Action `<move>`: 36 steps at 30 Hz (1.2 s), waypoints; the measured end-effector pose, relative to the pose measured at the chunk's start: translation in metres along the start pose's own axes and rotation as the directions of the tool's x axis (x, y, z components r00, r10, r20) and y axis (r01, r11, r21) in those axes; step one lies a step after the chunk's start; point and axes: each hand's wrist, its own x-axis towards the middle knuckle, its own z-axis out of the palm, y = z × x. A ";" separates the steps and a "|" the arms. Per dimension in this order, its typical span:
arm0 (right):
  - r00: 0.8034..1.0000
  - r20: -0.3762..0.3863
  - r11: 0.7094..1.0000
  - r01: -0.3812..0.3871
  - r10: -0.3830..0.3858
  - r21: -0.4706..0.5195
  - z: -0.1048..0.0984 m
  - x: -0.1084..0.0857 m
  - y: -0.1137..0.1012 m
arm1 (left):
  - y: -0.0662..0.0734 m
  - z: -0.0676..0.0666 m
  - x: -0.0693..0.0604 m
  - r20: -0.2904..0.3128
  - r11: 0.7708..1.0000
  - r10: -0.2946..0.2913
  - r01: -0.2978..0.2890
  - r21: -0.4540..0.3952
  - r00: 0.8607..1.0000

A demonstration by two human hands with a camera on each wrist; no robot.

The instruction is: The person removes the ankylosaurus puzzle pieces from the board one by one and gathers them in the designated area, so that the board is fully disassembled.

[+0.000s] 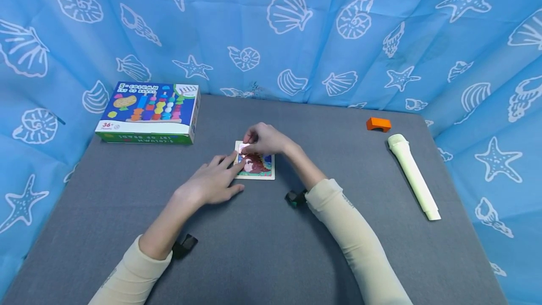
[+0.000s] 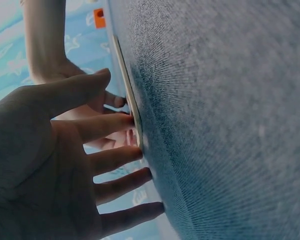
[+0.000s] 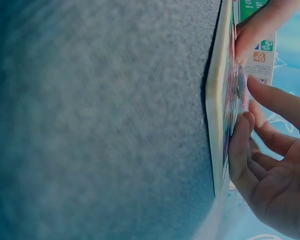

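Pinching prob. 1 pc (image 3: 244,92) w/ R fingers (image 3: 241,147).

The blue, white and green rectangular cardboard box (image 1: 148,113) reads "5-COLUMN SET OF BEADS" across its top, with "36+" near the lower left corner; its green side repeats the title.

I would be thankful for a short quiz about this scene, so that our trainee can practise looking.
1. True or false: in the head view, the orange block lies left of the picture board.
2. Which grip pinches the thin piece at the picture board?
3. Fill in: the long pale thing near the orange block is shaped like a ____.
Key: 1. False, it lies right. 2. The right grip. 3. Microphone.
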 end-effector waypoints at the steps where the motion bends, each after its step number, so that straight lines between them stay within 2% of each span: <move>1: 1.000 -0.005 1.000 0.009 -0.009 0.008 0.000 0.000 0.000 | 0.000 0.000 0.000 0.001 1.000 -0.001 0.001 -0.004 1.000; 9: 0.995 -0.012 0.990 0.101 -0.101 0.101 -0.005 -0.002 0.001 | -0.001 0.000 0.000 -0.007 1.000 0.007 -0.007 -0.019 1.000; 15: 0.992 -0.043 0.971 0.123 -0.116 0.207 -0.015 -0.011 0.016 | -0.001 0.001 0.001 -0.003 1.000 -0.003 0.003 -0.014 1.000; 21: 0.996 -0.069 0.957 0.070 -0.053 0.280 -0.029 -0.024 0.036 | -0.001 0.002 0.002 0.001 1.000 -0.016 0.016 -0.010 1.000; 28: 0.994 -0.096 0.962 -0.019 0.047 0.273 -0.046 -0.043 0.062 | 0.000 0.002 0.001 -0.005 1.000 -0.019 0.019 -0.012 1.000; 36: 0.984 -0.057 0.926 -0.136 0.166 0.352 -0.060 -0.054 0.090 | 0.001 0.003 -0.001 -0.017 1.000 -0.007 0.006 -0.019 1.000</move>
